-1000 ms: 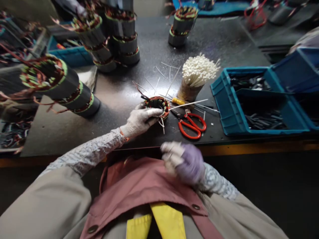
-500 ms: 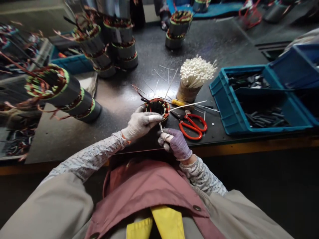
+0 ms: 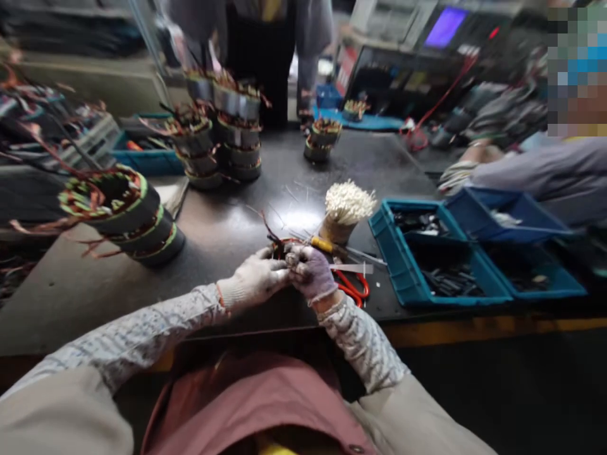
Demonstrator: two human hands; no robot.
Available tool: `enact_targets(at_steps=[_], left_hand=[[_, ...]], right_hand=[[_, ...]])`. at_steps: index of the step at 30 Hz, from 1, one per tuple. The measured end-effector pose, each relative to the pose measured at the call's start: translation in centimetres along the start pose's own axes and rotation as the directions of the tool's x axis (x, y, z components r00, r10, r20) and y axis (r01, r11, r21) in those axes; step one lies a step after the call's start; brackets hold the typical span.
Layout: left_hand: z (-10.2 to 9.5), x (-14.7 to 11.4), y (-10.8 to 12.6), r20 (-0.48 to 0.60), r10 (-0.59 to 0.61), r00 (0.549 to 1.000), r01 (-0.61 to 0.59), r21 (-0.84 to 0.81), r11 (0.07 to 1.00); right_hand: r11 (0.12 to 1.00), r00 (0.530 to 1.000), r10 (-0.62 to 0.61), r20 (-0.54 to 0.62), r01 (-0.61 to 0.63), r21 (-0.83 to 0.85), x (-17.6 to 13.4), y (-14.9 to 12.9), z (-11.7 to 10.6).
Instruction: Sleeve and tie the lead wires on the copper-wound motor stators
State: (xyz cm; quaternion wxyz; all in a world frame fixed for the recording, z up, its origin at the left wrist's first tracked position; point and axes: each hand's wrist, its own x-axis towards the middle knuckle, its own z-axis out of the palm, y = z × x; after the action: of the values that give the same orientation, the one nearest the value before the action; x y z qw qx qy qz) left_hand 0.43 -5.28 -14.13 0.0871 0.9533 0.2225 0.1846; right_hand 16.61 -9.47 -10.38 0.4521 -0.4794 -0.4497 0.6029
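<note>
A small wound stator (image 3: 279, 248) with copper leads stands near the table's front edge, mostly hidden by my hands. My left hand (image 3: 256, 276), in a white glove, is closed around its left and near side. Gloved in purple with dark fingertips, my right hand (image 3: 310, 270) is closed at the stator's near right rim. A white cable tie (image 3: 353, 268) sticks out to the right from behind that hand; its gripped part is hidden. Beside it lie red-handled cutters (image 3: 353, 289), partly covered, and a yellow-handled tool (image 3: 321, 244).
A cup (image 3: 336, 229) of white cable ties stands behind the cutters. Teal bins (image 3: 403, 284) with dark pieces sit at right. Stacked stators (image 3: 154, 237) stand at left, more (image 3: 241, 155) farther back. A co-worker's arm (image 3: 526, 170) reaches in from the right.
My view has tilted up, bringing the room and a co-worker into sight. My right hand has moved from below the stator up against its rim, close to my left hand.
</note>
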Motion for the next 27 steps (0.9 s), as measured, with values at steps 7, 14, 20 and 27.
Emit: enact_targets(at_steps=[7,14,20,27], left_hand=[[-4.6,-1.4,2.3,0.105,-0.260,0.960,0.243,0.145,0.959],[-0.8,-0.3,1.3,0.179,-0.180,0.967,0.114,0.328,0.938],[-0.4,-3.2,2.4,0.028,-0.173,0.984,0.152,0.358,0.921],[-0.1,-3.9,2.5,0.017,-0.204,0.979,0.188,0.322,0.928]], right_hand=[[0.810,0.926,-0.246,-0.287,0.034,-0.585,-5.6,2.0,-7.8],[-0.330,0.986,0.095,-0.140,-0.101,-0.939,-3.7,2.4,-10.3],[-0.225,0.963,0.215,-0.160,-0.111,-0.968,-5.3,1.9,-8.9],[-0.002,0.984,-0.163,0.066,0.067,-0.998,-8.5,5.0,-6.4]])
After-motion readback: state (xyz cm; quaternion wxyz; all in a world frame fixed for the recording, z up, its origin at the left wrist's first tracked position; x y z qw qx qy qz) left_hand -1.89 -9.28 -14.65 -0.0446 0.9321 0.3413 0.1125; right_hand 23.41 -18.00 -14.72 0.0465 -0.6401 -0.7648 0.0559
